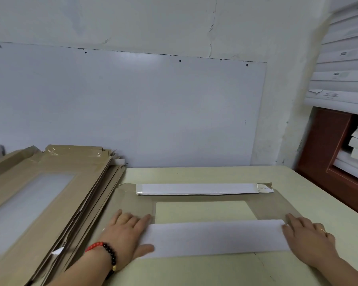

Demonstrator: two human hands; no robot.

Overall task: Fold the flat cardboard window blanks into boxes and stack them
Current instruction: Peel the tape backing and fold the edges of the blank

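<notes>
Brown kraft cardboard window blank (132, 200) lies flat on the pale counter (194, 174), centre of view, its clear window (203, 210) showing the counter through it. Far long flap (196, 188) already folded over, white side up. Near long flap (215, 237) also turned over white side up, lying across the near edge.

Left hand (125, 234) flat on the left end of the near flap, fingers spread and straight, thumb on the flap's near edge. Right hand (307, 240) flat on the right end, fingers straight, pressing down. Neither grips anything; both palms down, well apart, one per end.

Stack of unfolded blanks (50, 195) sits to the left on the counter, fanned and a bit untidy, touching or nearly touching the working blank's left side. White stacked boxes (343, 58) at upper right, blurred.

Handling judgement: board looks thin, light, stiff along panels but willing to bend at scored lines; the film window likely dents or creases easily, so keep fingers off it. Best hold is at flap ends and along creases. The long flap may spring back unless the crease is run firmly.
</notes>
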